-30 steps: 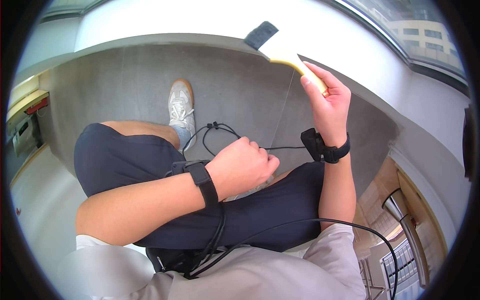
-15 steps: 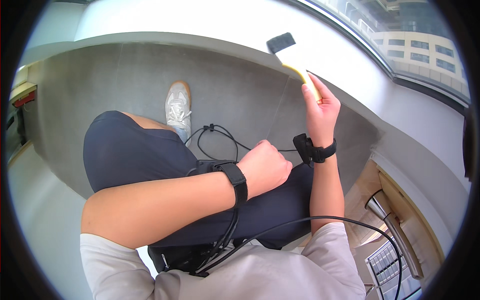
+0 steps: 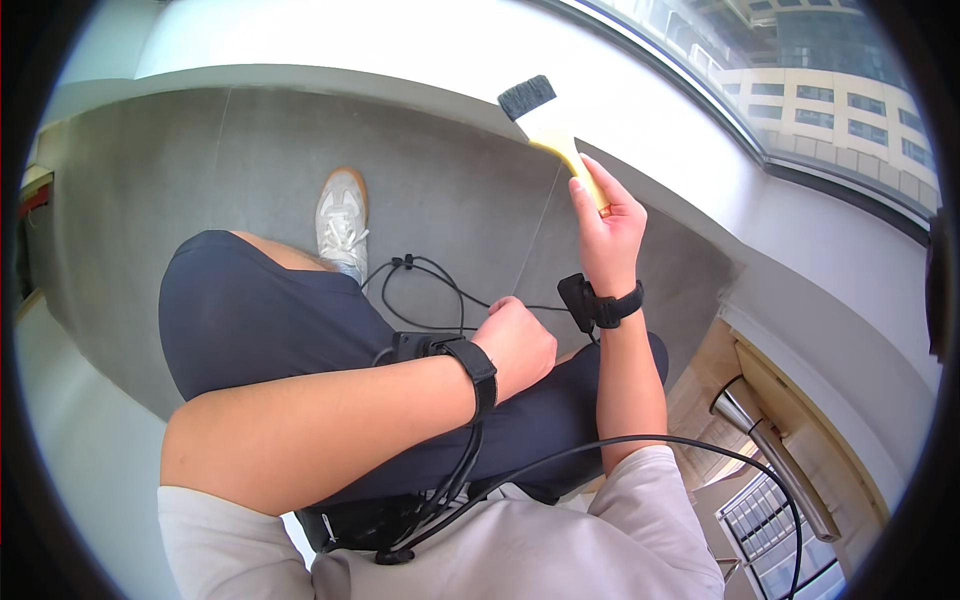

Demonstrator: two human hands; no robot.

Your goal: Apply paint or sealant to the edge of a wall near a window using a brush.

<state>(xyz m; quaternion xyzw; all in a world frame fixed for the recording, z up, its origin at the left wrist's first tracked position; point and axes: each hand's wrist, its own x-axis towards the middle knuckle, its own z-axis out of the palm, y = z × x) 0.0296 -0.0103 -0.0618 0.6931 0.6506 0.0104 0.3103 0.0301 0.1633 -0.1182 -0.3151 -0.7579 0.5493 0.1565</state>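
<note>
My right hand (image 3: 605, 225) is raised in front of me and grips the yellow handle of a flat paintbrush (image 3: 548, 125). The brush has a pale ferrule and dark bristles that point up toward the white wall (image 3: 420, 50). My left hand (image 3: 517, 345) is closed in a fist over my right thigh, holding nothing that I can see. Both wrists carry black bands with small black devices. A thin black cable (image 3: 425, 290) loops over the grey floor between my legs.
My dark shorts and raised left knee (image 3: 230, 300) fill the middle, with a pale sneaker (image 3: 342, 220) on the grey floor (image 3: 150, 180). A window (image 3: 800, 70) with buildings outside curves along the upper right. A wooden ledge and a metal tube (image 3: 770, 450) lie at the right.
The view has tilted and drawn in. My right hand with the brush sits lower and nearer the middle of the picture. My left fist has shifted right, closer to my right wrist.
</note>
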